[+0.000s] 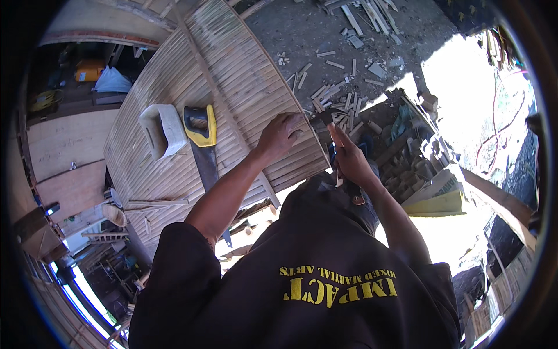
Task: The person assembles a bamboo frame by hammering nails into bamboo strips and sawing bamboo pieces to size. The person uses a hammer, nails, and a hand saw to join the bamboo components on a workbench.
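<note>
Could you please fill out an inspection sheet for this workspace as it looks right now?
Surface: slatted bamboo panel, laid flat and crossed by a thin batten.
Job's things: left hand presses on the panel's right edge; right hand grips a dark tool at that edge, its kind unclear.
Clutter: handsaw with a yellow handle and a white jug lie on the panel; wood offcuts litter the ground.
Grippers: both are bare hands, the right one closed.
Cables: yellow coil at far left.
Surroundings: dirt ground, stacked wood at right, bright sun patch.

Harsh blown-out sunlight at right, shaded left, heavy fisheye bending, dark rim.
</note>
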`<state>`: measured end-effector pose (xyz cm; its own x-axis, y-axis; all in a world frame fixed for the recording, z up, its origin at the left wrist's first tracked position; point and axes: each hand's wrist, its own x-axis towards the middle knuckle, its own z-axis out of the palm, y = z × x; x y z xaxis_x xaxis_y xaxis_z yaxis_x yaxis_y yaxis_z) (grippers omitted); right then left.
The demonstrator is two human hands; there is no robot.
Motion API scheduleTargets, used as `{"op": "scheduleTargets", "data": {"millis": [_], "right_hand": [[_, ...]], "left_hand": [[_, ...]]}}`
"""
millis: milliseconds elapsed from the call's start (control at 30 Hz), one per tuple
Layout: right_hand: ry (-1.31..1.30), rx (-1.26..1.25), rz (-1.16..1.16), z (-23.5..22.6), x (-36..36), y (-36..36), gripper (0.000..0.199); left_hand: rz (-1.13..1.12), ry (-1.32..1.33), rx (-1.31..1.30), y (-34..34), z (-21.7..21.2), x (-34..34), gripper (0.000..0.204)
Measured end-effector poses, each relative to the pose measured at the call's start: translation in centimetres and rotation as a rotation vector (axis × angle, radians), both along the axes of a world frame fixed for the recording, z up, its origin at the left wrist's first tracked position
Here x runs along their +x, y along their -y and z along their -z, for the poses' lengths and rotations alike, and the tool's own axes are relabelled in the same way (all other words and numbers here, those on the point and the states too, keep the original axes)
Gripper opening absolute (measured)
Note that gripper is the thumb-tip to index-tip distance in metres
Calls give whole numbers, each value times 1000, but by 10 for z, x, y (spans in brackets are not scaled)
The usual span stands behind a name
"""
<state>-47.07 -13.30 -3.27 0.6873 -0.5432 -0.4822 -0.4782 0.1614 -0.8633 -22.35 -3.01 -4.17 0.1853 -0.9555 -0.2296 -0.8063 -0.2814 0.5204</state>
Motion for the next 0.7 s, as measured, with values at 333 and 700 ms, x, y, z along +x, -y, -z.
{"op": "scheduleTargets", "data": {"millis": [333, 700], "right_hand": [[64, 54, -502, -72, 106, 11, 57], [-53, 125, -351, -66, 100, 50, 59]], "left_hand": [[-1200, 481, 218, -143, -69, 238, 78], [-855, 186, 113, -128, -16, 292, 31]]}}
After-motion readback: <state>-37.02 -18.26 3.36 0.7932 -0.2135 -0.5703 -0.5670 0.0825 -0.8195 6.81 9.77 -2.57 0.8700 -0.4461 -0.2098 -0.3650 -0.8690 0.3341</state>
